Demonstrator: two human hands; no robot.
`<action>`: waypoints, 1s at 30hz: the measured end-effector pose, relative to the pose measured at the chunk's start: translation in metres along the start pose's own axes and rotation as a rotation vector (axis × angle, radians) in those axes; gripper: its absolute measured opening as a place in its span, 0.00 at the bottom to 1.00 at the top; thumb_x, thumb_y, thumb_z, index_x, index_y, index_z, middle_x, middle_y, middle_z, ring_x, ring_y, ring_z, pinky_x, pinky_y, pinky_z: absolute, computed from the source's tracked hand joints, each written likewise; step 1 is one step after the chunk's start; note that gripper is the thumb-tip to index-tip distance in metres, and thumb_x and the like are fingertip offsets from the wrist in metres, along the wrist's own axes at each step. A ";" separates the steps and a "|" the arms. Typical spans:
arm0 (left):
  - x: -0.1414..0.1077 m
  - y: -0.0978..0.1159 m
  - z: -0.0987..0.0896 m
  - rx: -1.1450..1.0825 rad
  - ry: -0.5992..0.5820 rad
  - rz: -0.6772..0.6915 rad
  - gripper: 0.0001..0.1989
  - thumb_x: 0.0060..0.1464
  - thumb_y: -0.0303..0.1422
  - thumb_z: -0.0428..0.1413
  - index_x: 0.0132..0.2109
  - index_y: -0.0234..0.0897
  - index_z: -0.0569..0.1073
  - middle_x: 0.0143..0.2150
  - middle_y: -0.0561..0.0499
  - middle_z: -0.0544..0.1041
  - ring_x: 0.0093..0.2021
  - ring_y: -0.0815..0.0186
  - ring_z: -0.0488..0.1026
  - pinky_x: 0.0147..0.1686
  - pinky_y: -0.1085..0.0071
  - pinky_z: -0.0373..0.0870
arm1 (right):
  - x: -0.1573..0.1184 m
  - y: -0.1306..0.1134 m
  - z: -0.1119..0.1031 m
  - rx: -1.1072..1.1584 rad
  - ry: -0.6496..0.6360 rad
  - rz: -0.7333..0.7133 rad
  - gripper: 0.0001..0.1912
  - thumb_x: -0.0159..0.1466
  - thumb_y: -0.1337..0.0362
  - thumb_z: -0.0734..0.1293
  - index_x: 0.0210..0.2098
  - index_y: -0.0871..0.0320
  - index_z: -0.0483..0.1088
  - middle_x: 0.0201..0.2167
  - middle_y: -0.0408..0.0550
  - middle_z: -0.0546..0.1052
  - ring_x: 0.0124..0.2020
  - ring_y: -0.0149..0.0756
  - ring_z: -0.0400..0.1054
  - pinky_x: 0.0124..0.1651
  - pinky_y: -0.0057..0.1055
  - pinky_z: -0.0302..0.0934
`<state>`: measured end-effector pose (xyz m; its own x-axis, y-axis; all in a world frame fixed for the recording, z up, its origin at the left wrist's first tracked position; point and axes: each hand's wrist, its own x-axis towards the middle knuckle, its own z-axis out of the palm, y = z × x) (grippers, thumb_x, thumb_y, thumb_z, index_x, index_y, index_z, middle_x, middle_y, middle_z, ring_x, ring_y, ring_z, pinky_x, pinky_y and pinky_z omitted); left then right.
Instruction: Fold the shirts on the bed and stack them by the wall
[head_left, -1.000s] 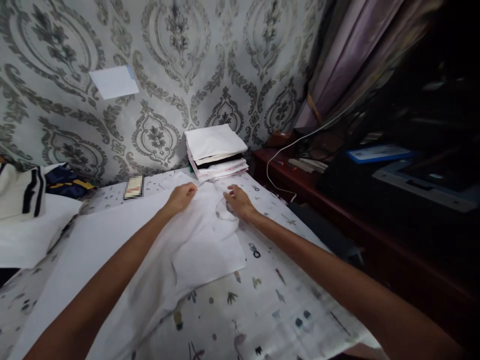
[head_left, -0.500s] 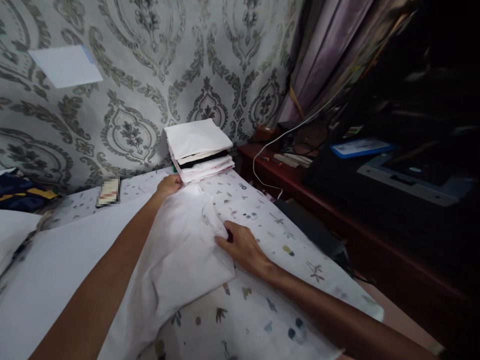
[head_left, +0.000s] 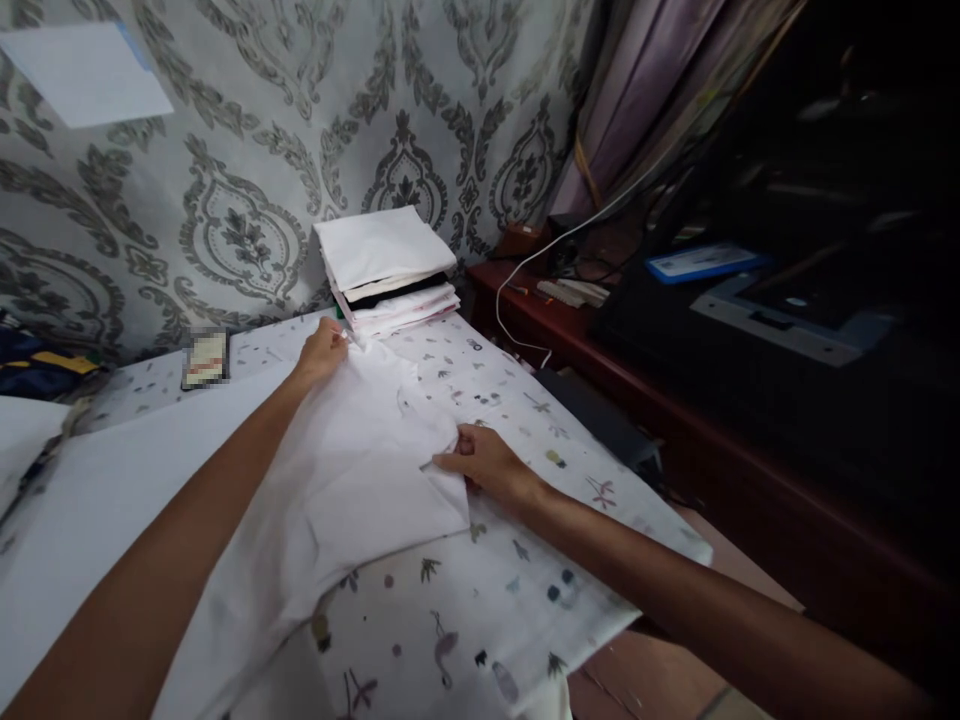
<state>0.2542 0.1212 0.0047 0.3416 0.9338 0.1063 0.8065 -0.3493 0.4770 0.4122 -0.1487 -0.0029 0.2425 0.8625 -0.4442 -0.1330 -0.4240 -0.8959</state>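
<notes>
I have the left hand (head_left: 324, 348) just in front of the squared stack of folded white, cream and black cloth (head_left: 386, 250), its thumb and fingers pinched on the far edge of a thin, soft white cloth garment (head_left: 375, 470). The right hand (head_left: 491, 465) is nearer to me than the stack and a little to its right, thumb and fingertips closed on the garment's right edge; its lower fingers are partly hidden, so I can't tell how much cloth they gather. I judge that two well-parted grips suit such limp material, since one alone would let it bunch.

The garment lies in front of the stack, over a white sheet printed with small plants and shapes (head_left: 517, 620), with a large smooth white piece (head_left: 172, 460) left of the stack, perhaps cloth. The stack sits back against the grey damask-patterned wall covering (head_left: 247, 230), I suspect so the surface before it is free for both arms. A dark-red wooden cabinet (head_left: 491, 275) stands right of the stack.
</notes>
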 end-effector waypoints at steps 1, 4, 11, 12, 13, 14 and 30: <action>-0.013 -0.001 -0.003 -0.009 -0.020 0.039 0.13 0.59 0.32 0.51 0.51 0.40 0.67 0.45 0.48 0.78 0.45 0.62 0.75 0.45 0.67 0.68 | -0.002 0.000 -0.001 -0.020 -0.029 0.005 0.09 0.51 0.69 0.72 0.25 0.57 0.67 0.19 0.38 0.70 0.19 0.27 0.61 0.20 0.24 0.55; -0.067 -0.002 -0.012 -0.039 -0.107 0.214 0.12 0.58 0.36 0.51 0.49 0.39 0.67 0.48 0.46 0.75 0.46 0.60 0.73 0.46 0.64 0.68 | -0.010 0.000 -0.002 -0.059 -0.083 0.008 0.05 0.54 0.69 0.70 0.24 0.59 0.69 0.17 0.38 0.69 0.17 0.26 0.61 0.19 0.23 0.56; -0.209 0.010 -0.030 -0.052 -0.340 0.362 0.22 0.62 0.51 0.47 0.54 0.43 0.68 0.50 0.45 0.75 0.52 0.54 0.71 0.50 0.57 0.68 | -0.036 0.010 -0.012 -0.026 -0.100 0.027 0.10 0.57 0.63 0.70 0.24 0.56 0.64 0.13 0.39 0.69 0.15 0.28 0.64 0.18 0.22 0.56; -0.220 0.012 -0.032 -0.050 -0.352 0.341 0.23 0.61 0.52 0.48 0.55 0.43 0.68 0.51 0.45 0.75 0.52 0.54 0.71 0.49 0.58 0.68 | -0.038 0.012 -0.015 -0.030 -0.097 0.026 0.12 0.57 0.63 0.69 0.24 0.55 0.61 0.12 0.38 0.68 0.15 0.28 0.65 0.19 0.22 0.56; -0.229 0.012 -0.034 -0.051 -0.362 0.313 0.24 0.60 0.53 0.50 0.55 0.43 0.68 0.50 0.45 0.75 0.51 0.54 0.72 0.47 0.60 0.69 | -0.040 0.015 -0.017 -0.043 -0.095 0.027 0.13 0.57 0.63 0.69 0.24 0.55 0.59 0.12 0.38 0.68 0.15 0.28 0.65 0.19 0.22 0.55; -0.236 0.013 -0.036 -0.057 -0.373 0.281 0.25 0.58 0.53 0.51 0.56 0.43 0.68 0.49 0.45 0.76 0.49 0.54 0.73 0.44 0.61 0.70 | -0.040 0.017 -0.019 -0.071 -0.093 0.028 0.13 0.58 0.63 0.68 0.25 0.54 0.59 0.13 0.38 0.68 0.15 0.29 0.65 0.19 0.23 0.55; -0.361 0.023 -0.071 -0.294 -0.582 0.308 0.11 0.63 0.39 0.50 0.50 0.48 0.73 0.47 0.49 0.78 0.44 0.61 0.74 0.45 0.65 0.70 | -0.094 0.049 -0.002 -1.075 -0.467 -1.012 0.19 0.65 0.59 0.69 0.54 0.54 0.69 0.44 0.52 0.75 0.48 0.45 0.67 0.53 0.44 0.63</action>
<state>0.1147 -0.2183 0.0394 0.8007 0.5749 -0.1688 0.4963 -0.4785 0.7244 0.3846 -0.2505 -0.0048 -0.5365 0.8219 0.1916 0.6754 0.5543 -0.4864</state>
